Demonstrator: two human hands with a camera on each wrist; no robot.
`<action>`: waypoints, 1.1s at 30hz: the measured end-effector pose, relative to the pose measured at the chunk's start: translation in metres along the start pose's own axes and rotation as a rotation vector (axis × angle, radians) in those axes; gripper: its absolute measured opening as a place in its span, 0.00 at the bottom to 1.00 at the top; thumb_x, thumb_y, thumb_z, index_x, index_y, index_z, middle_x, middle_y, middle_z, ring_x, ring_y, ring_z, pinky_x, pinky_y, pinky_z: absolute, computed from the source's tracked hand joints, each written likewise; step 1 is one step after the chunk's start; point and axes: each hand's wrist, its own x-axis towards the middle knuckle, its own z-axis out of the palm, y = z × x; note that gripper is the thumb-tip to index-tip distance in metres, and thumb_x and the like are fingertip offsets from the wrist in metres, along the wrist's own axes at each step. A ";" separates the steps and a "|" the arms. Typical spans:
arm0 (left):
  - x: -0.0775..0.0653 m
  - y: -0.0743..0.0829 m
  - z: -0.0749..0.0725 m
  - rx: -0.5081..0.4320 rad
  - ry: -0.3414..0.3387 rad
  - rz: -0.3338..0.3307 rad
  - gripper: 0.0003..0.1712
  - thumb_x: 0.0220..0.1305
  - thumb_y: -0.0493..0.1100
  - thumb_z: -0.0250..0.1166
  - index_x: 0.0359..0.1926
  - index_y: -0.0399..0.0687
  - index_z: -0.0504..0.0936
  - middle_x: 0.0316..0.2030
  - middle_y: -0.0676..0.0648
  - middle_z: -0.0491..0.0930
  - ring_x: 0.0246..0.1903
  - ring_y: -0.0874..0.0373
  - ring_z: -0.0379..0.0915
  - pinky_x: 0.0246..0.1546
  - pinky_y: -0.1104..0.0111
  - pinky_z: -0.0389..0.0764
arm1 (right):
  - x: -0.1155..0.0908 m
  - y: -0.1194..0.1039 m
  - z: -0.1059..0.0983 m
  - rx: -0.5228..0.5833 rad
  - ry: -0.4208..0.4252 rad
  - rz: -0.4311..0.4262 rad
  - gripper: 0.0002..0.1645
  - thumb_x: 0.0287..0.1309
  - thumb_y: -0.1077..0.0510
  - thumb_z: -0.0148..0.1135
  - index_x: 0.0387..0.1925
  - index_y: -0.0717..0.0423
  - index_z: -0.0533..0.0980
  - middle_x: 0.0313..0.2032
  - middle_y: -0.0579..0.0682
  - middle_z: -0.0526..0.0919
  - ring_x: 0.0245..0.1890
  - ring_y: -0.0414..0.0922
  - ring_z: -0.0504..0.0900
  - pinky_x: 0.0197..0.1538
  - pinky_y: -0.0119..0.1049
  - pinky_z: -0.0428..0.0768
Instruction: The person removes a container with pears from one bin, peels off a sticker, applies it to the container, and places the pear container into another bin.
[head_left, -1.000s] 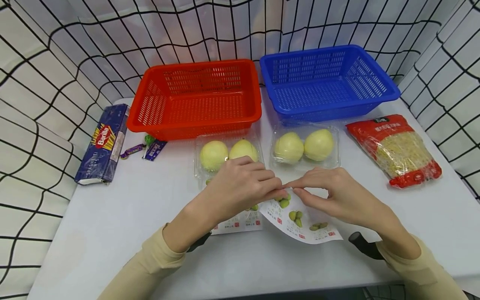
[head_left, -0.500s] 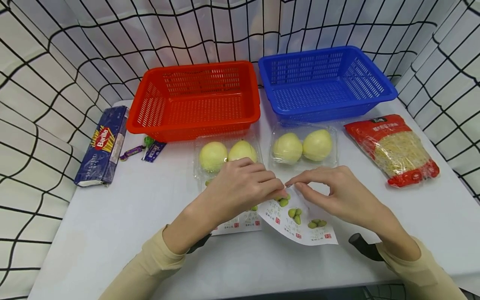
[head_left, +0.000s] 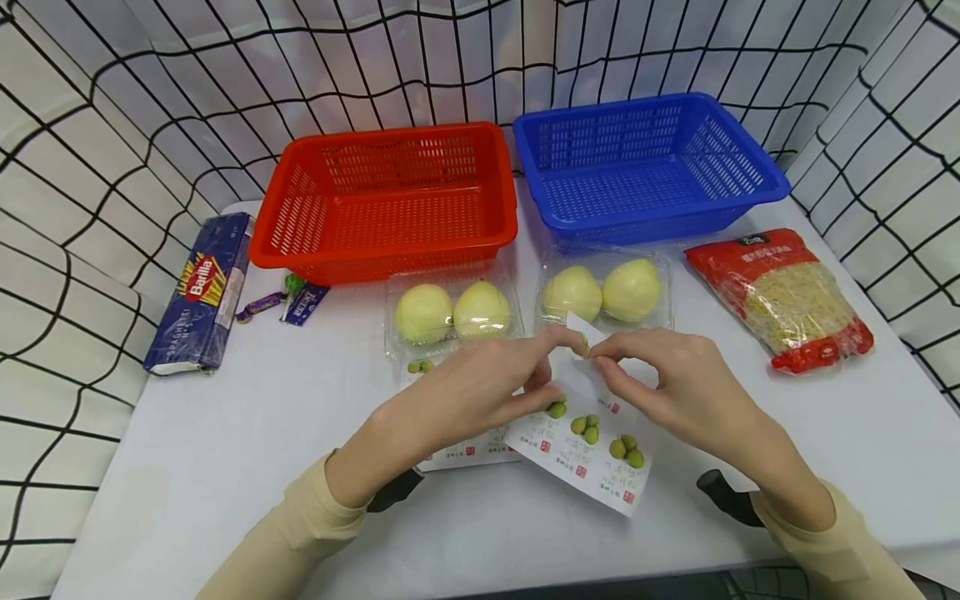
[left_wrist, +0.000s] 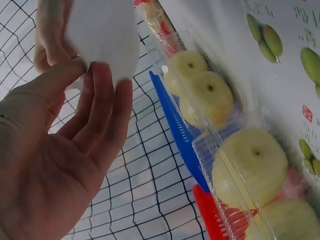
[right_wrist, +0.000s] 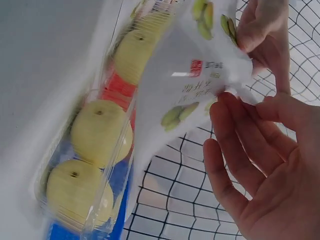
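A white printed paper sheet (head_left: 581, 450) with green fruit pictures and red seals hangs tilted between my hands, just above the table. My left hand (head_left: 480, 379) pinches its upper left part between thumb and fingers; in the left wrist view its pale back shows beyond my fingertips. With thumb and forefinger my right hand (head_left: 675, 379) pinches the top edge, close to the left forefinger. In the right wrist view the sheet bends away from my right fingertips (right_wrist: 225, 97). A second printed sheet (head_left: 468, 454) lies flat, partly under my left forearm.
Behind my hands are two clear plastic boxes of pale yellow round fruit, one left (head_left: 423, 315) and one right (head_left: 632, 290). Farther back stand a red basket (head_left: 382, 260) and a blue basket (head_left: 645, 218). A Barilla spaghetti box (head_left: 201, 296), small candies (head_left: 303, 304) and a red noodle bag (head_left: 783, 296) flank them.
The held sheet has turned, its lower right corner swinging down and left, and a top corner now sticks up. My left forefinger has straightened toward the right fingertips.
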 end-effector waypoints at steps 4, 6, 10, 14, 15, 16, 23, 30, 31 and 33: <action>0.000 -0.001 0.003 -0.143 -0.094 0.000 0.31 0.71 0.42 0.67 0.68 0.59 0.62 0.28 0.59 0.79 0.25 0.69 0.73 0.32 0.77 0.78 | -0.002 0.004 -0.001 0.046 -0.020 0.063 0.11 0.61 0.63 0.70 0.40 0.43 0.86 0.37 0.36 0.90 0.37 0.33 0.87 0.42 0.24 0.82; -0.001 -0.002 0.004 -0.155 -0.121 -0.014 0.36 0.70 0.43 0.68 0.71 0.60 0.58 0.30 0.58 0.80 0.26 0.68 0.74 0.33 0.77 0.79 | -0.004 0.006 -0.001 0.063 -0.035 0.092 0.11 0.63 0.63 0.69 0.39 0.42 0.86 0.36 0.35 0.90 0.37 0.33 0.87 0.42 0.26 0.83; -0.003 -0.004 0.006 -0.171 -0.156 -0.055 0.44 0.69 0.43 0.69 0.76 0.60 0.52 0.35 0.56 0.82 0.27 0.67 0.76 0.33 0.76 0.79 | -0.007 0.010 0.000 0.061 -0.047 0.118 0.10 0.64 0.61 0.68 0.39 0.40 0.85 0.34 0.33 0.89 0.37 0.31 0.87 0.41 0.31 0.84; -0.003 -0.005 0.007 -0.209 -0.201 -0.118 0.46 0.69 0.43 0.69 0.78 0.59 0.52 0.36 0.53 0.82 0.24 0.65 0.75 0.23 0.74 0.79 | -0.008 0.014 0.001 0.049 -0.036 0.138 0.10 0.64 0.61 0.68 0.38 0.40 0.85 0.33 0.33 0.89 0.36 0.31 0.86 0.41 0.32 0.84; -0.003 -0.005 0.007 -0.216 -0.217 -0.137 0.47 0.69 0.43 0.69 0.79 0.59 0.52 0.36 0.53 0.81 0.23 0.65 0.74 0.20 0.73 0.78 | -0.009 0.015 0.001 0.045 -0.032 0.146 0.09 0.65 0.61 0.68 0.38 0.41 0.85 0.33 0.34 0.89 0.36 0.31 0.86 0.40 0.32 0.84; -0.003 -0.005 0.008 -0.223 -0.228 -0.152 0.47 0.68 0.44 0.69 0.79 0.58 0.52 0.35 0.52 0.81 0.22 0.64 0.73 0.18 0.72 0.77 | -0.009 0.016 0.001 0.045 -0.029 0.155 0.09 0.65 0.61 0.68 0.38 0.41 0.85 0.33 0.34 0.89 0.35 0.31 0.86 0.40 0.32 0.84; -0.005 -0.008 0.013 -0.183 -0.268 -0.159 0.49 0.67 0.43 0.70 0.80 0.53 0.51 0.28 0.54 0.77 0.21 0.65 0.70 0.22 0.74 0.77 | -0.011 0.029 0.005 0.026 -0.016 0.233 0.06 0.65 0.61 0.67 0.37 0.47 0.86 0.30 0.38 0.89 0.32 0.34 0.87 0.35 0.33 0.83; -0.005 -0.012 0.018 -0.135 -0.317 -0.170 0.51 0.68 0.43 0.70 0.81 0.42 0.48 0.33 0.53 0.82 0.28 0.64 0.74 0.33 0.75 0.78 | -0.009 0.042 -0.006 -0.015 0.085 0.291 0.04 0.66 0.62 0.66 0.38 0.51 0.85 0.27 0.43 0.89 0.30 0.42 0.89 0.36 0.17 0.78; -0.004 -0.012 0.019 -0.137 -0.325 -0.176 0.51 0.68 0.43 0.69 0.81 0.42 0.48 0.34 0.52 0.82 0.29 0.64 0.74 0.34 0.74 0.77 | -0.007 0.044 -0.009 -0.033 0.121 0.294 0.04 0.66 0.62 0.65 0.38 0.52 0.85 0.27 0.44 0.89 0.30 0.43 0.89 0.37 0.14 0.76; -0.004 -0.012 0.021 -0.152 -0.342 -0.194 0.51 0.68 0.42 0.69 0.82 0.42 0.47 0.35 0.52 0.83 0.29 0.64 0.74 0.35 0.74 0.77 | 0.000 0.047 -0.016 -0.086 0.214 0.289 0.06 0.67 0.62 0.64 0.40 0.55 0.85 0.29 0.49 0.89 0.30 0.47 0.88 0.38 0.12 0.72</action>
